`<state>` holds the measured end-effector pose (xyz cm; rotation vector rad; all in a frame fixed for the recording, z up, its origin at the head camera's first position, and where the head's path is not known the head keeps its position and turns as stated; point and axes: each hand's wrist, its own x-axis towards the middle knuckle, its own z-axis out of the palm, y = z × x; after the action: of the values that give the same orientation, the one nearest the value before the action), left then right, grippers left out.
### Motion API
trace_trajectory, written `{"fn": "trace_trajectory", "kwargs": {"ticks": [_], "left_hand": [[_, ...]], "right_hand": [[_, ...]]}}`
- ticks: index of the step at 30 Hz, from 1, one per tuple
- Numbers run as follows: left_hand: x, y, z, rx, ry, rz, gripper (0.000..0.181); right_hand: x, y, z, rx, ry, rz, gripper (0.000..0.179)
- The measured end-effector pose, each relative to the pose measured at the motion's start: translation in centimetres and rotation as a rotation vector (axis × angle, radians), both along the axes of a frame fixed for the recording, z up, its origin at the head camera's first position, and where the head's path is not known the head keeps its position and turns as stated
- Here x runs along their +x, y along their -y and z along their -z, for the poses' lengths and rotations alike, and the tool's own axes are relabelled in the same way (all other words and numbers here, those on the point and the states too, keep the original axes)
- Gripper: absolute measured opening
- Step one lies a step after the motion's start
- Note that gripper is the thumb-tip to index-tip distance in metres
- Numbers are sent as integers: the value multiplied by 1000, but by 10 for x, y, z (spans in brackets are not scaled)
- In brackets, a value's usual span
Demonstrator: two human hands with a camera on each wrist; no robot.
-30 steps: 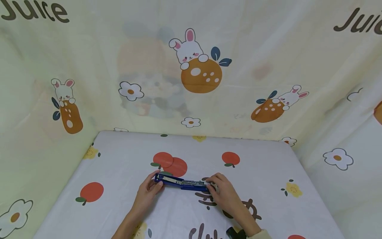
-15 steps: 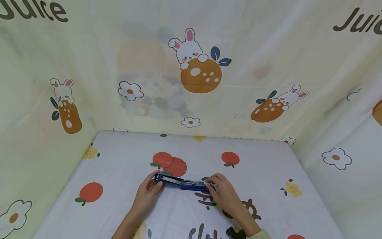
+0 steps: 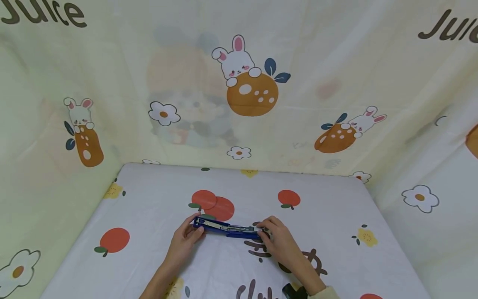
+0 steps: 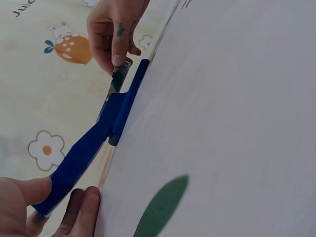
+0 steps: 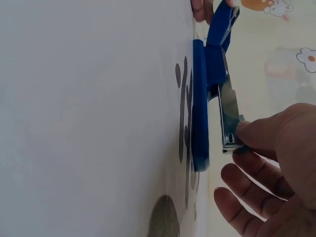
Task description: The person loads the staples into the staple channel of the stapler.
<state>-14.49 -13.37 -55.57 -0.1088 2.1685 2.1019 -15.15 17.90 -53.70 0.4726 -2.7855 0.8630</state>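
Note:
A blue stapler (image 3: 239,234) is spread wide open on the table, its top cover swung back to the left and its metal inner parts facing up. My left hand (image 3: 184,240) pinches the end of the cover between thumb and fingers. At the other end, my right hand (image 3: 281,243) pinches the tip of the metal staple magazine (image 5: 228,118) between thumb and forefinger. In the right wrist view the magazine stands apart from the blue base (image 5: 200,108), with a gap between them. Whether staples lie inside is too small to tell.
A black object (image 3: 295,292), partly cut off by the frame, lies beside my right sleeve (image 3: 325,293). The table (image 3: 321,216) has a white cloth printed with fruit and lettering. Patterned curtains (image 3: 186,74) enclose its back and sides.

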Motion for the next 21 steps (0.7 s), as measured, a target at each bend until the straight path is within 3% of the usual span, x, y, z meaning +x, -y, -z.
{"fn": "trace_trajectory", "kwargs": {"ticks": [21], "left_hand": [[0, 0, -1, 0, 11, 1, 52]], "right_hand": [[-1, 0, 0, 4, 56, 25, 14]]}}
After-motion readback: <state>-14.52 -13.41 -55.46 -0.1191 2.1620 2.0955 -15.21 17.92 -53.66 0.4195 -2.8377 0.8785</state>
